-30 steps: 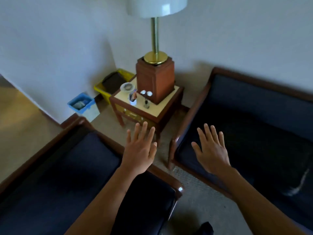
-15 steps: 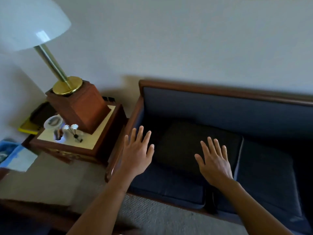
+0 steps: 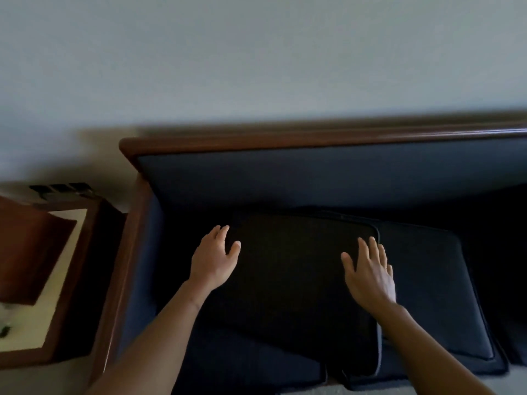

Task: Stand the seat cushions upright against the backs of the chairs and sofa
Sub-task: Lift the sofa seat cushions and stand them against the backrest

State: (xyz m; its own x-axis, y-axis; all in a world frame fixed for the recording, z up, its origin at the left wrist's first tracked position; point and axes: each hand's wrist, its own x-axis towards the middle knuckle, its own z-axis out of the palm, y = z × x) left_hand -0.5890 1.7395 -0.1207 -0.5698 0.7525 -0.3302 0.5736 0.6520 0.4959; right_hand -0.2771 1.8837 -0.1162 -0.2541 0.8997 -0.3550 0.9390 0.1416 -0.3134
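A dark blue sofa with a wooden frame (image 3: 285,138) fills the view, its padded back (image 3: 313,178) running across the middle. A black flat cushion (image 3: 291,280) lies on top of the navy seat cushions (image 3: 427,295). My left hand (image 3: 214,259) hovers over the black cushion's left edge, fingers spread, holding nothing. My right hand (image 3: 369,273) is open over the cushion's right edge, near its piped border. Whether either hand touches the fabric I cannot tell.
A wooden side table (image 3: 48,283) with a cream top and a brown lamp base (image 3: 25,252) stands left of the sofa arm (image 3: 125,266). A pale wall (image 3: 256,58) rises behind the sofa. Carpet shows at the bottom edge.
The view has swung right from the corner table and armchair to the sofa. Both hands have moved forward and now hover over the black cushion's two sides.
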